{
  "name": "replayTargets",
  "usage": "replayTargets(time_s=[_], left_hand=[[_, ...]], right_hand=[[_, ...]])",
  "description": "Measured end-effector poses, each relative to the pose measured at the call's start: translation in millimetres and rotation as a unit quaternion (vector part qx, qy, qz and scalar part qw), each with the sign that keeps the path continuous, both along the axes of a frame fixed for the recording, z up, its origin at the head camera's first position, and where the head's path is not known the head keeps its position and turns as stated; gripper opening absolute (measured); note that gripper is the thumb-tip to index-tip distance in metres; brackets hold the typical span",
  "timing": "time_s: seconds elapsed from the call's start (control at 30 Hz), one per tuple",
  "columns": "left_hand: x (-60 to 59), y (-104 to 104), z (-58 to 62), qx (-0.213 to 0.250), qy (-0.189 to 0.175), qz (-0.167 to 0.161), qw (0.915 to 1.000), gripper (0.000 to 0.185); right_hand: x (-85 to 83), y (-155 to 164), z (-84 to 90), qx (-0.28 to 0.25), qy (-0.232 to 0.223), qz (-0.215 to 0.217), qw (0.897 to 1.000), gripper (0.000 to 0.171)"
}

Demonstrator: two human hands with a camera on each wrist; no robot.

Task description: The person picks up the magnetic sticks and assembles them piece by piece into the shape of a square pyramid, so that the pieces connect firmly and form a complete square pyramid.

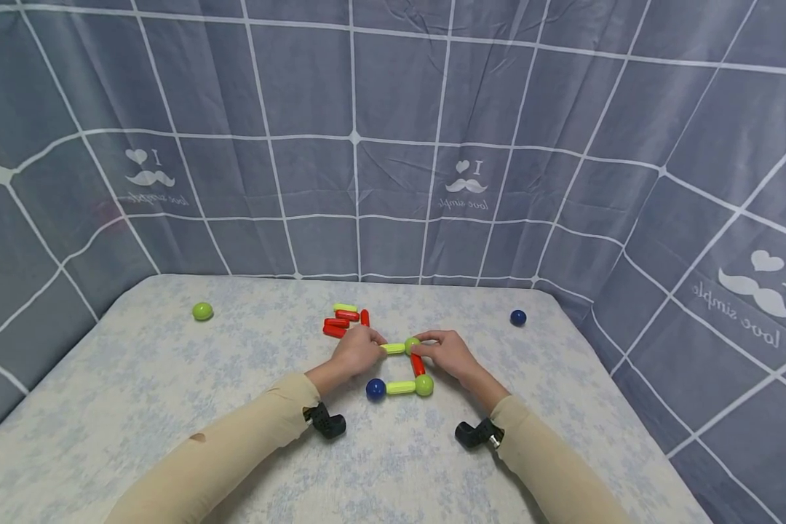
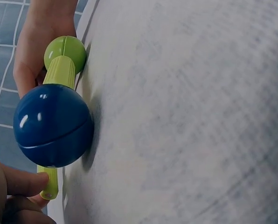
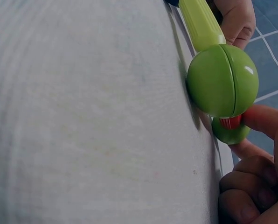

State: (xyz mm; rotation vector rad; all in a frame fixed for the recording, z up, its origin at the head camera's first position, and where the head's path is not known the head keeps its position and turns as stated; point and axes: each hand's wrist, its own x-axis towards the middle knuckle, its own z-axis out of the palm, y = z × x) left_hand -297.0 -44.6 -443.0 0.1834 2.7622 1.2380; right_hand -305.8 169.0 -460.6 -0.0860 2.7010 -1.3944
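Observation:
Several toy rods and balls are joined into an open-sided shape on the table. Along its near side, a blue ball [image 1: 376,389], a yellow-green rod [image 1: 401,388] and a green ball [image 1: 423,385] make a row. From that green ball a red rod [image 1: 418,365] runs back to a second green ball [image 1: 412,345]. My left hand [image 1: 356,351] pinches the far yellow-green rod [image 2: 50,184] by its left end; its right end meets the far green ball. My right hand [image 1: 450,353] grips that far ball between thumb and finger, the thumb beside the red rod.
Behind my left hand lie several loose red rods [image 1: 336,322] and a yellow-green rod [image 1: 345,308]. A green ball [image 1: 202,311] rests at the far left of the table, a blue ball [image 1: 518,317] at the far right. A grey-blue curtain [image 1: 393,182] hangs behind the table.

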Motion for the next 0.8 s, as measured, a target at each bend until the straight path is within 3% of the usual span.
replayTargets(time_s=[0.47,0.8], left_hand=[[2.1,-2,-2.1,0.009,0.023,0.003,0.9997,0.022],[6.2,-31,1.6,0.043,0.061,0.059,0.9955,0.025]], right_hand=[[-2.4,-1,-2.6,0.009,0.001,-0.005,1.000,0.034],[-2.4,0,-4.6,0.006,0.002,-0.005,1.000,0.033]])
